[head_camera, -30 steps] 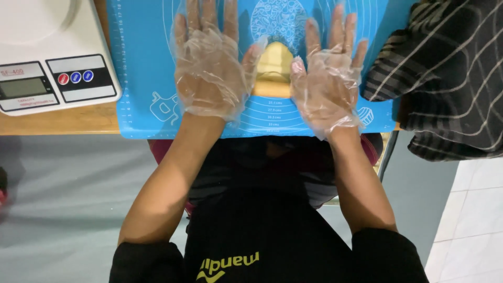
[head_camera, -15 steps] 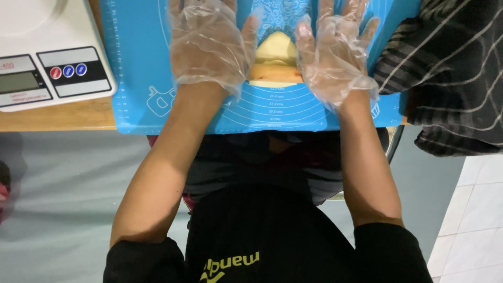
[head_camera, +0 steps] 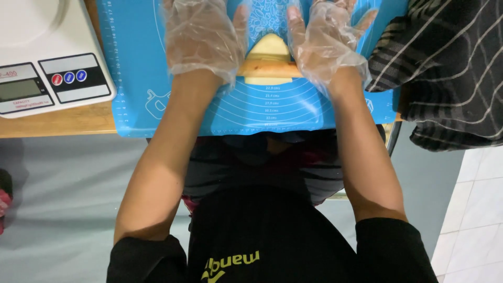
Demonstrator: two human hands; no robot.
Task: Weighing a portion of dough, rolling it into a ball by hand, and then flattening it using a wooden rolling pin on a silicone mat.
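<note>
As we look down, our gloved left hand [head_camera: 201, 39] and right hand [head_camera: 325, 42] lie flat, fingers spread, on a wooden rolling pin [head_camera: 270, 68]. The pin crosses pale dough [head_camera: 268, 48] on the blue baking mat [head_camera: 136, 63], a kitchen scale [head_camera: 47, 57] beside it on the bench [head_camera: 57, 123].

Left hand [head_camera: 201, 36] and right hand [head_camera: 325, 39] each wear a loose, clear disposable plastic glove, crinkled and glossy, baggy at the cuff and ending around the wrist. Forearms bare from the glove cuffs up to short black sleeves [head_camera: 146, 259] that end just above the elbows. Torso in a black t-shirt [head_camera: 272, 236] with a yellow-green printed logo on the chest, seen upside down from the head view; below it a darker garment with faint reddish patterning shows near the waist, detail too dim to tell.
</note>
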